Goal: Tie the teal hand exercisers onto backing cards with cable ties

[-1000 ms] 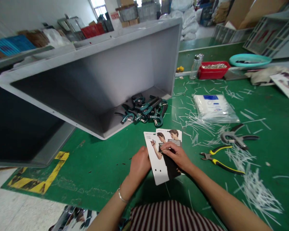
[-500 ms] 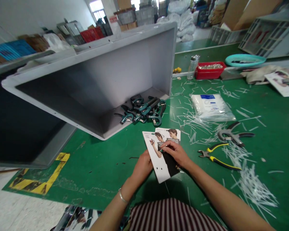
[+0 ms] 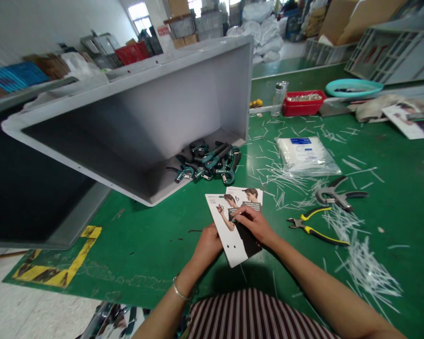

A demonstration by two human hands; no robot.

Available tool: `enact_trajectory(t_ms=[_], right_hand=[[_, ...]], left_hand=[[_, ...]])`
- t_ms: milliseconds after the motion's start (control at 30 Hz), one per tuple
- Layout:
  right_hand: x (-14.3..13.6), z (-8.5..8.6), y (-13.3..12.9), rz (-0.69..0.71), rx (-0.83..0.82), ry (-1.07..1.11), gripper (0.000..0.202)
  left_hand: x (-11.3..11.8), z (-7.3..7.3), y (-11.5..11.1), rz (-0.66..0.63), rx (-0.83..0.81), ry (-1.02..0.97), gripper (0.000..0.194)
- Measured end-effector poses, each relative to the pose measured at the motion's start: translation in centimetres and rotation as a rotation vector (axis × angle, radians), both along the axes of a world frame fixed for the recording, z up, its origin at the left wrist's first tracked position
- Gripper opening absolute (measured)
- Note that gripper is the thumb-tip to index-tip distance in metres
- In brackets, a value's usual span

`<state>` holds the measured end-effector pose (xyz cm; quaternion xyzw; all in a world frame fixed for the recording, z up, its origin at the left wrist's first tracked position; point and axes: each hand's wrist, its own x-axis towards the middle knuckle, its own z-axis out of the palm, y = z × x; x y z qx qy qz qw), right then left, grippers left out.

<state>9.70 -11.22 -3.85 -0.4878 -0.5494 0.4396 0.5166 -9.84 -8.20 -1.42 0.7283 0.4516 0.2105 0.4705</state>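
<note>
My left hand (image 3: 209, 241) is closed on the left edge of a small stack of printed backing cards (image 3: 235, 252), its fingers partly hidden behind them. The front card is white and black, with photos of people and two punched holes near its lower end. A second card (image 3: 257, 195) fans out behind it to the right. My right hand (image 3: 257, 225) grips the cards from the right, its thumb and fingers bent across the front face. Just beyond the cards, several teal and black hand grip exercisers (image 3: 228, 176) lie heaped at the mouth of a tipped grey crate (image 3: 198, 94).
Right of my hands lie yellow-handled cutters (image 3: 314, 230), a grey hand grip exerciser (image 3: 339, 194) and scattered white plastic strips (image 3: 371, 268). Farther back are a clear bag of strips (image 3: 307, 157), a red bin (image 3: 304, 103), a glass bottle (image 3: 277, 100) and a turquoise tray (image 3: 353, 88).
The view has shifted slightly, so the tabletop things sit a little farther left. Both hands keep hold of the cards, with hardly any change in grip.
</note>
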Motion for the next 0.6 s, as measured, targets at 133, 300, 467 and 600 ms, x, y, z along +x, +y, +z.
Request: enact_trajectory(t_ms=[133, 300, 467, 600], right_hand=[[-0.2, 0.0, -0.2, 0.007, 0.01, -0.059, 0.019], [-0.3, -0.2, -0.2, -0.011, 0.012, -0.047, 0.019], [-0.3, 0.3, -0.3, 0.038, 0.125, -0.174, 0.022], [-0.8, 1.7, -1.2, 0.139, 0.206, -0.298, 0.019]], left_hand=[[0.1, -0.3, 0.2, 0.047, -0.103, 0.122, 0.016], [0.2, -0.4, 0.2, 0.014, -0.129, 0.0, 0.015], [-0.1, -0.8, -0.1, 0.084, -0.037, -0.025, 0.013], [-0.6, -1.0, -0.2, 0.258, 0.027, -0.147, 0.043]])
